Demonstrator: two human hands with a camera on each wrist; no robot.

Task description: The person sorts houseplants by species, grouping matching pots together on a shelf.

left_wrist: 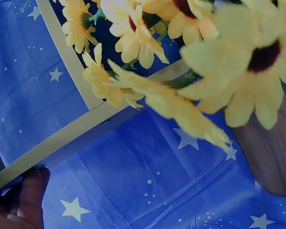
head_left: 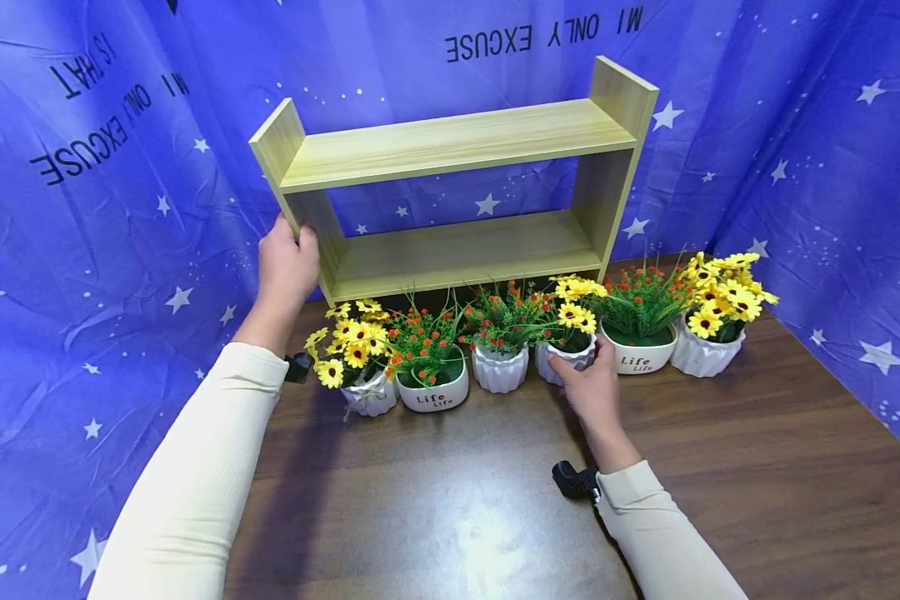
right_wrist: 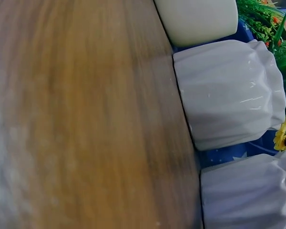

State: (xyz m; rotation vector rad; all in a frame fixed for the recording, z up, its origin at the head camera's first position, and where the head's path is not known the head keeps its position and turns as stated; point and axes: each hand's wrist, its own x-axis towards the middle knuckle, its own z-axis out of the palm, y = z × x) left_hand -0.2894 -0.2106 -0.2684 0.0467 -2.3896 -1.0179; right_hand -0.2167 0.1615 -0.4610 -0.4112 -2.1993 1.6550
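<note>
Head view high, looking down – wrist views close; all share flower pots (head_left: 570,354).

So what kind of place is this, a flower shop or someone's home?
Probably neither: it looks like a staged tabletop set. A blue star-printed cloth hangs all round as a backdrop, and a dark wooden table holds only a small wooden shelf and a row of potted artificial-looking flowers.

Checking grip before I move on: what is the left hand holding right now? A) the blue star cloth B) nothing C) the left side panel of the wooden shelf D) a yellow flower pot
C: the left hand grips the left upright of the wooden shelf, above the pots.
</note>
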